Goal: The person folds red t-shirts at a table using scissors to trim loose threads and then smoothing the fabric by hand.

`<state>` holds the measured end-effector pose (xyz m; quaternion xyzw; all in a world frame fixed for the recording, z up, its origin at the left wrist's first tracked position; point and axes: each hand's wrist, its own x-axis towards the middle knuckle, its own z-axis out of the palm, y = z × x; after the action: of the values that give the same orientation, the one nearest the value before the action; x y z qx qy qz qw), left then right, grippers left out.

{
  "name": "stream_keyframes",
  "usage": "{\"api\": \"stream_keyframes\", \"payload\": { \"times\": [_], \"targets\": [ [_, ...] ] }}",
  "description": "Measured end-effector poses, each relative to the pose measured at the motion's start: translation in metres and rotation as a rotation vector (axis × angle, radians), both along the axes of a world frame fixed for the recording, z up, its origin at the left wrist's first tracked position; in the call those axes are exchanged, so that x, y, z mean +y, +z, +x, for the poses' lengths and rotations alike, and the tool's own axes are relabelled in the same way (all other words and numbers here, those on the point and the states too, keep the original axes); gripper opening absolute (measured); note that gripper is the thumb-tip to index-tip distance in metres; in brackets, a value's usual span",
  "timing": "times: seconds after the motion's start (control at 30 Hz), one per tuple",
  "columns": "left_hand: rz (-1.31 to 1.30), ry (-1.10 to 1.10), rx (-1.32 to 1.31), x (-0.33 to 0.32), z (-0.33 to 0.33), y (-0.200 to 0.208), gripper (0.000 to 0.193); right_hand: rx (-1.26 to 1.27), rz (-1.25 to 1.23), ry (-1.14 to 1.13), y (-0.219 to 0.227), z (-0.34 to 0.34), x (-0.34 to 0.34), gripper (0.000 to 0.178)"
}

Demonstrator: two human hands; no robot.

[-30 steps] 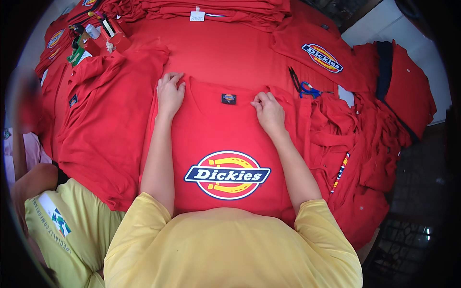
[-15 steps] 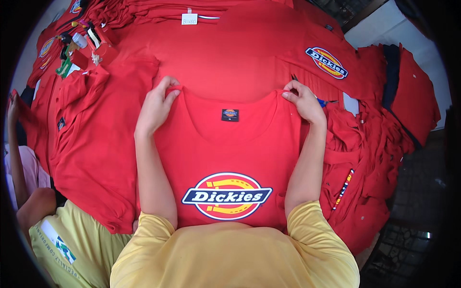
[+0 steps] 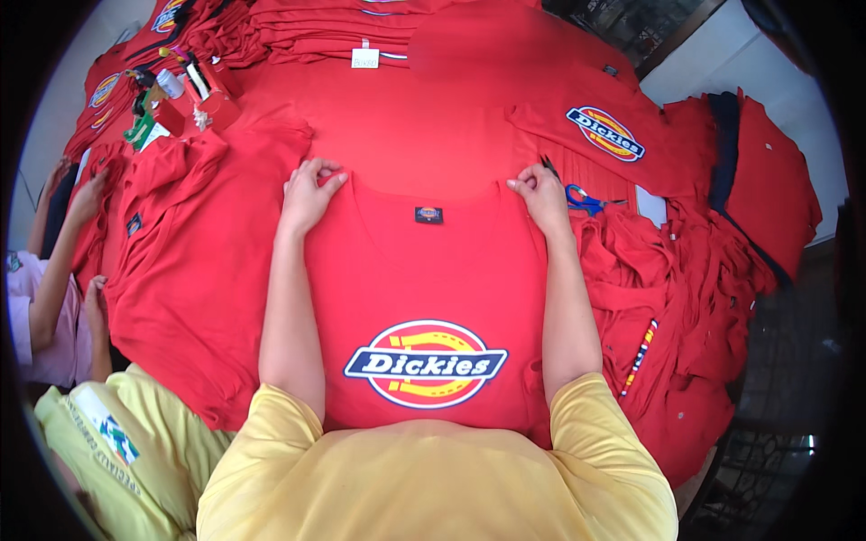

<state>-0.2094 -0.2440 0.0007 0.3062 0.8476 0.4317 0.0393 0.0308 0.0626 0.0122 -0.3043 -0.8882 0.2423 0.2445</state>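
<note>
A red T-shirt (image 3: 433,279) lies spread in front of me, with its wide scooped neckline on the far side. It has a small black label (image 3: 429,215) inside the neck and a blue, yellow and white printed emblem (image 3: 426,363) on the chest. My left hand (image 3: 307,197) pinches the left shoulder beside the neckline between thumb and fingers. At the right shoulder, my right hand (image 3: 543,197) grips the fabric in the same way. Blue-handled scissors (image 3: 585,199) lie just right of my right hand, with a dark pointed tip (image 3: 548,164) showing beyond its fingers.
Crumpled red garments (image 3: 695,334) heap up at the right; another red shirt (image 3: 203,298) is spread at the left. Folded red garments (image 3: 316,36) line the far side. A red holder (image 3: 215,106) with small tools stands far left. A co-worker's hands (image 3: 88,197) touch red cloth there.
The shirt's shoulders have come nearer to me and closer together, and its neckline lies flatter. The scissors show more fully. At the left, a co-worker's hands have come into view on the cloth.
</note>
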Motion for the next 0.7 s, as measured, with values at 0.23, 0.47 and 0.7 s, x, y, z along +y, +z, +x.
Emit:
{"api": "stream_keyframes", "payload": {
  "times": [0.23, 0.47, 0.7],
  "targets": [
    [-0.270, 0.272, -0.014, -0.055, 0.033, 0.044, 0.030, -0.207, -0.128, -0.240, 0.043, 0.054, -0.028, 0.042],
    [-0.220, 0.304, 0.111, -0.060, 0.060, 0.031, 0.026, -0.079, -0.145, -0.234, 0.048, 0.069, -0.044, 0.036],
    [0.830, -0.127, -1.434, -0.054, 0.071, 0.027, 0.039, 0.562, -1.769, 0.195, 0.028, 0.070, -0.059, 0.040]
  ]
}}
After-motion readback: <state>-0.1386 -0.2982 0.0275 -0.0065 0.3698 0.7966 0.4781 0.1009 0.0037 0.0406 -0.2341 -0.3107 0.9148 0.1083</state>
